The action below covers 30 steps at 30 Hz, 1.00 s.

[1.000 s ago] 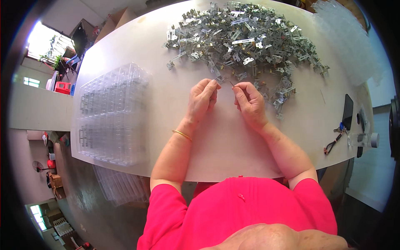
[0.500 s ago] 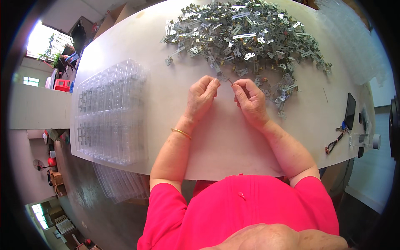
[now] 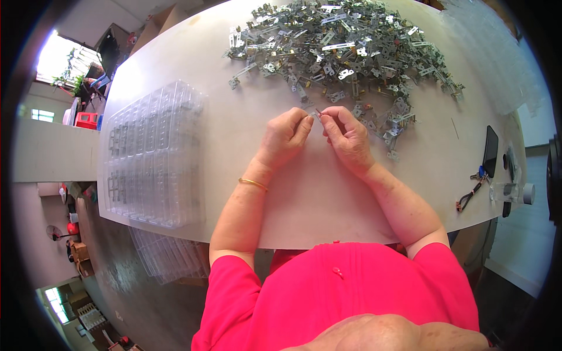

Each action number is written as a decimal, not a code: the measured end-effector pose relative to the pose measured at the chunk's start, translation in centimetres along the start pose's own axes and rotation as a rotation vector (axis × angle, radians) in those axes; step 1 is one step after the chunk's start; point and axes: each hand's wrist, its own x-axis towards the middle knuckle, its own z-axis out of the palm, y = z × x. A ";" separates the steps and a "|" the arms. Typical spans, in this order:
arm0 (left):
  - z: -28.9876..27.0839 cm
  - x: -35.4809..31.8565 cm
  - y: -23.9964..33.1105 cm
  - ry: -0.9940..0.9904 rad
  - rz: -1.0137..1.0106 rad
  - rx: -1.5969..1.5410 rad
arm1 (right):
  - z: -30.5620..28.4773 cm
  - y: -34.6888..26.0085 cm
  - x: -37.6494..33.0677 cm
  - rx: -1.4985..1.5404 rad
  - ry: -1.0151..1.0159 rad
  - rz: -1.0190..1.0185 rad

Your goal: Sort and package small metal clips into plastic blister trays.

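Close together in front of the metal pile, both my hands are closed in a pinch. My left hand [image 3: 284, 136] pinches a small shiny metal piece [image 3: 312, 115], mostly hidden by the fingers. In my right hand [image 3: 348, 140] a thin dark pin-like piece [image 3: 318, 111] sticks out from the fingertips toward the left hand. Its full shape is covered. Just beyond lies a big heap of small metal brackets [image 3: 333, 50], some with brass-coloured bits, and a few of them spill down beside my right hand.
Stacked clear plastic trays [image 3: 155, 152] with metal parts in them stand on the left of the table [image 3: 234, 117]. More clear plastic [image 3: 480, 52] lies far right. At the right edge are a black phone [image 3: 490, 152], keys on a strap [image 3: 468, 196], a clear bottle [image 3: 509, 192] and a thin rod [image 3: 455, 128].
My hands have come closer together, and the pin-like piece now tilts up to the left between them. The view has shifted slightly; the pile and trays look unchanged.
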 end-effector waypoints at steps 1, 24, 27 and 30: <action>0.0 0.0 0.0 0.003 0.052 0.023 | 0.1 0.3 0.1 -0.103 0.061 -0.139; -1.4 0.7 -0.4 -0.063 -0.490 -0.762 | -0.2 -0.1 0.2 -0.051 0.050 -0.053; -1.4 0.7 -0.3 -0.091 -0.484 -0.766 | -0.2 0.1 0.3 -0.056 0.049 -0.071; -1.3 0.6 -0.3 -0.093 -0.483 -0.749 | -0.2 0.2 0.3 -0.069 0.042 -0.057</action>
